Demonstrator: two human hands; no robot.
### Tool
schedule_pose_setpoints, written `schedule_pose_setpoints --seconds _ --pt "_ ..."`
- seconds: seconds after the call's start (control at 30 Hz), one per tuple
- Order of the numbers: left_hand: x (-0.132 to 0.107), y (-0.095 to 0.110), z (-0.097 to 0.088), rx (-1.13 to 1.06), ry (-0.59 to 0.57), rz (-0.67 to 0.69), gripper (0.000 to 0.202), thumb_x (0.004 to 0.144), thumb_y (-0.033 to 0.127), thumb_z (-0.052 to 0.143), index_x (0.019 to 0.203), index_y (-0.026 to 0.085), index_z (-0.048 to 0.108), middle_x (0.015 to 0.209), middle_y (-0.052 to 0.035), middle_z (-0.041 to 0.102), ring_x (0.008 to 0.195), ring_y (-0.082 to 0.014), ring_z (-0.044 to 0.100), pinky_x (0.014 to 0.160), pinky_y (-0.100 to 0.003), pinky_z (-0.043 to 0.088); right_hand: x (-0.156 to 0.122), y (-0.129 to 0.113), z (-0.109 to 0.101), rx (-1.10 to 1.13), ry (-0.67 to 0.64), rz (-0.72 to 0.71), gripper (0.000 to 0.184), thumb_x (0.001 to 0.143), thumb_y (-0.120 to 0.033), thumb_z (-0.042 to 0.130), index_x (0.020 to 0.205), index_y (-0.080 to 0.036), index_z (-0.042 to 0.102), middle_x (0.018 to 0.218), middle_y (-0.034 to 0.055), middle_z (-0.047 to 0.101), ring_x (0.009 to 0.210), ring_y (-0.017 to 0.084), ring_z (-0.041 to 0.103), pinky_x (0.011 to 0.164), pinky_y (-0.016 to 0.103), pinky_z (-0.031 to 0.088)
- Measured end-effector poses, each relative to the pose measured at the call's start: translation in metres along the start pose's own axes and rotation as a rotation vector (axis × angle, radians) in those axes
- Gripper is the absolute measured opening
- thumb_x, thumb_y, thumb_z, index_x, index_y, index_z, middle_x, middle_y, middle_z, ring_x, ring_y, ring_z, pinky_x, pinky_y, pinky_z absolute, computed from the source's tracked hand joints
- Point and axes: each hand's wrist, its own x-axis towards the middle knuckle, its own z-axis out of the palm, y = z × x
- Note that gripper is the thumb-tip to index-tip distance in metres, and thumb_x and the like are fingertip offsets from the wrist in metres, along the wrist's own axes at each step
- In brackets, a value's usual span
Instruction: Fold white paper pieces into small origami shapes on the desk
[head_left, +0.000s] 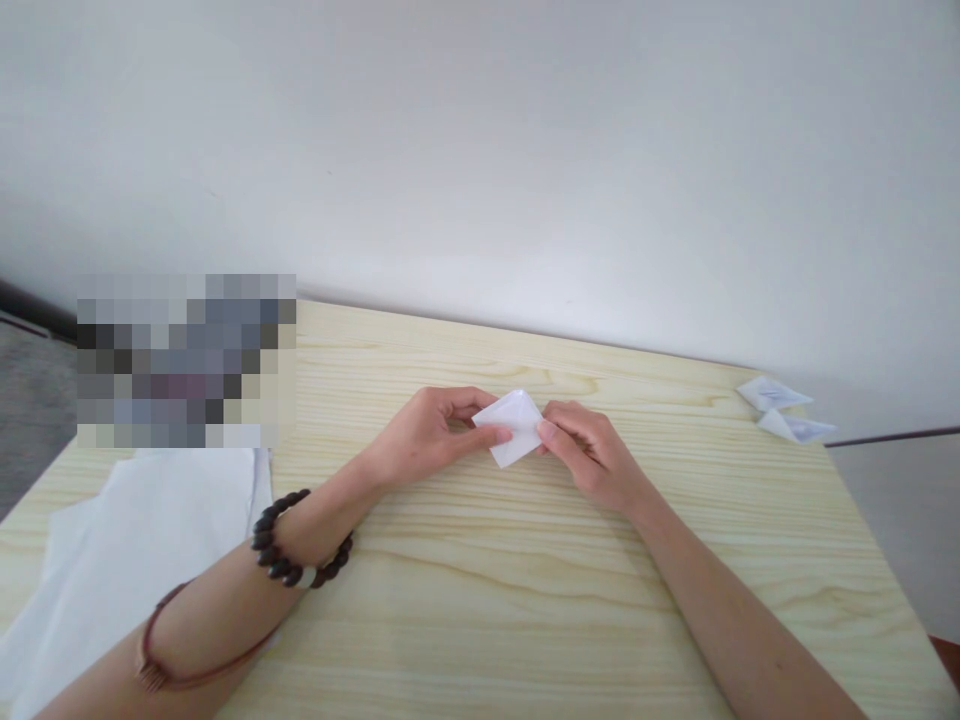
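Observation:
Between both hands, over the middle of the table, is a small folded white paper (516, 420), roughly diamond-shaped with a point toward the wall. My left hand (431, 435) pinches its left side, thumb flat on the front and fingers behind. At its right corner my right hand (589, 445) grips it between thumb and curled fingers. The paper's back and some of the fingertips are hidden. Two folded white paper boats (776, 394) lie close together at the table's far right corner.
A pale wood-grain table (480, 600) stands against a white wall (510, 160). Loose white paper sheets (150, 540) lie at the left, partly under my left forearm. Beyond them a pixelated patch (187, 360) hides whatever is there.

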Motion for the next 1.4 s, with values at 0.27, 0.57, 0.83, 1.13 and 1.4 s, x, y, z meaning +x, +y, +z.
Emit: schedule_pose_setpoints --seconds 0.27,0.57,0.83,1.13,1.4 --pt "-0.0001 0.0012 -0.001 0.188 0.168 0.202 0.022 0.083 0.036 0.063 0.077 0.018 0.074 0.071 -0.0001 0.06 0.068 -0.0117 0.053 0.06 -0.022 0.041 -0.0046 0.0017 0.0055 0.168 0.136 0.123 0.016 0.09 -0.031 0.055 0.098 -0.019 0.061 0.052 -0.0063 0.051 0.044 0.008 0.043 0.044 0.021 0.033" --pt "-0.0002 -0.0007 -0.0001 0.188 0.076 0.015 0.034 0.086 0.044 0.057 0.085 0.013 0.072 0.055 0.0034 0.052 0.05 -0.0073 0.04 0.045 -0.019 0.027 -0.0039 -0.0029 0.0032 0.203 0.201 0.197 0.016 0.089 -0.032 0.057 0.086 -0.018 0.065 0.057 -0.0023 0.065 0.042 0.007 0.047 0.04 0.018 0.033" --pt "-0.0023 0.0018 0.002 0.275 0.086 0.039 0.043 0.089 0.041 0.052 0.055 0.014 0.053 0.045 0.0066 0.04 0.042 -0.0047 0.031 0.041 -0.019 0.023 -0.0046 -0.0018 0.006 0.318 0.114 0.235 0.023 0.092 -0.035 0.053 0.076 -0.019 0.055 0.053 -0.0044 0.058 0.043 0.007 0.049 0.042 0.018 0.036" --pt "-0.0014 0.0036 0.0005 0.449 0.001 0.229 0.045 0.092 0.035 0.045 0.052 0.015 0.046 0.05 0.005 0.035 0.049 -0.0069 0.033 0.048 -0.021 0.027 -0.0066 -0.0005 0.0 0.372 0.013 0.254 0.019 0.091 -0.033 0.054 0.08 -0.018 0.057 0.051 -0.0051 0.057 0.042 0.006 0.048 0.044 0.017 0.037" --pt "-0.0024 0.003 -0.0002 0.498 -0.063 0.278 0.032 0.093 0.034 0.046 0.074 0.014 0.062 0.064 0.0008 0.054 0.061 -0.01 0.045 0.057 -0.022 0.035 -0.0059 -0.0038 0.003 0.16 -0.1 0.183 0.019 0.089 -0.032 0.055 0.078 -0.017 0.06 0.053 -0.0037 0.055 0.044 0.007 0.049 0.042 0.017 0.036"
